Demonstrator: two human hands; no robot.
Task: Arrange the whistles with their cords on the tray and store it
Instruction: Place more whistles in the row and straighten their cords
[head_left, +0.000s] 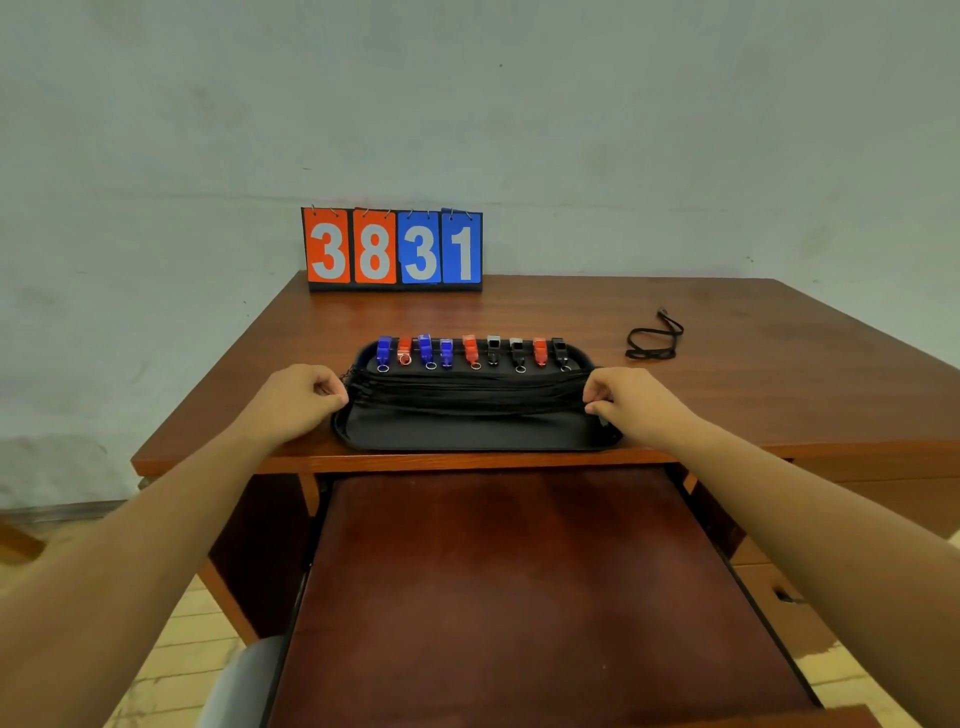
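A black tray (475, 434) lies at the desk's near edge. Along its far rim stands a row of several whistles (470, 351) in blue, red and black, each with a small ring. A bundle of black cords (467, 392) stretches across the tray's middle. My left hand (301, 397) pinches the bundle's left end at the tray's left rim. My right hand (631, 402) pinches the right end at the right rim. One more black cord (654, 340) lies loose on the desk to the right of the tray.
A flip scoreboard (393, 249) reading 38 and 31 stands at the back of the wooden desk (753, 395), against the wall. A pull-out wooden shelf (519, 597) extends toward me below the desk's front edge. Drawers sit under the desk at the right.
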